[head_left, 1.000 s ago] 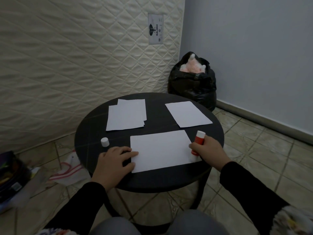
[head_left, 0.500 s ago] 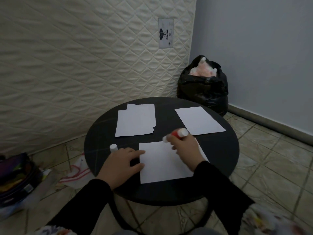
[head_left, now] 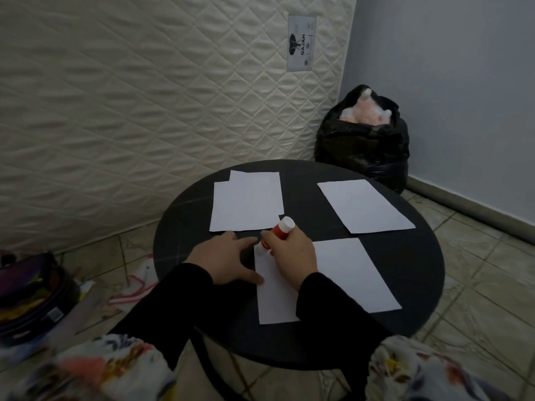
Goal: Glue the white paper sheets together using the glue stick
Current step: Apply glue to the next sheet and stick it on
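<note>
Our right hand (head_left: 292,257) grips the red-and-white glue stick (head_left: 278,234), tip on the nearest white paper sheet (head_left: 341,280); beside it, our left hand (head_left: 224,260) rests flat, fingers spread.

- Left hand (head_left: 224,261) is bare: no ring, watch or glove shows on it.
- Right hand (head_left: 292,256) is bare as well, with nothing worn on the fingers that show.
- Left sleeve (head_left: 162,308) is plain black, long, snug, ending at the wrist with no visible cuff trim.
- Right sleeve (head_left: 333,311) matches it: plain black, long, reaching the wrist.
- A patterned garment (head_left: 95,369) lies over the black sleeves at the bottom edge, pale with orange, dark and yellowish blotches, possibly a floral print; it is too blurred to be sure.
</note>
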